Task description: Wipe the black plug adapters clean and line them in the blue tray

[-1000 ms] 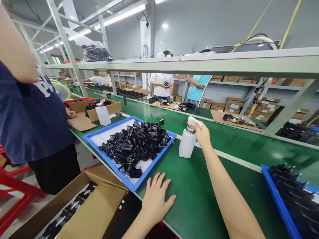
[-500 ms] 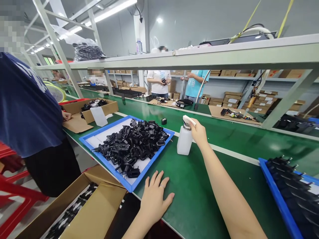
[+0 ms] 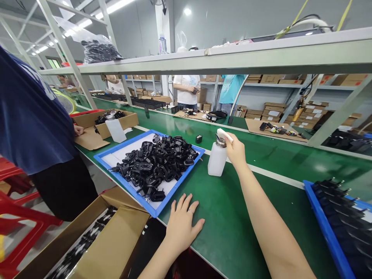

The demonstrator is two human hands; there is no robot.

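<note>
My right hand (image 3: 236,151) pinches a folded white cloth (image 3: 224,135) over the metal top of a translucent white bottle (image 3: 217,159), which stands on the green bench. Part of the cloth is hidden behind my fingers. My left hand (image 3: 182,223) lies flat on the bench's front edge with its fingers spread, holding nothing. Just beyond it, a blue-rimmed tray (image 3: 181,182) carries a heap of black plug adapters (image 3: 158,164). One small black piece (image 3: 198,138) sits alone on the bench behind the tray.
At right, a blue tray (image 3: 322,221) holds rows of black plugs (image 3: 345,224). An open carton (image 3: 116,236) stands below at front left. Another bottle (image 3: 115,130) is beside a cardboard box (image 3: 130,121) near a co-worker (image 3: 37,116). A shelf beam (image 3: 203,62) crosses overhead.
The view has shifted slightly downward. My right hand keeps the cloth at the bottle's top, and the bottle looks slightly tilted now. My left hand stays flat on the bench.
</note>
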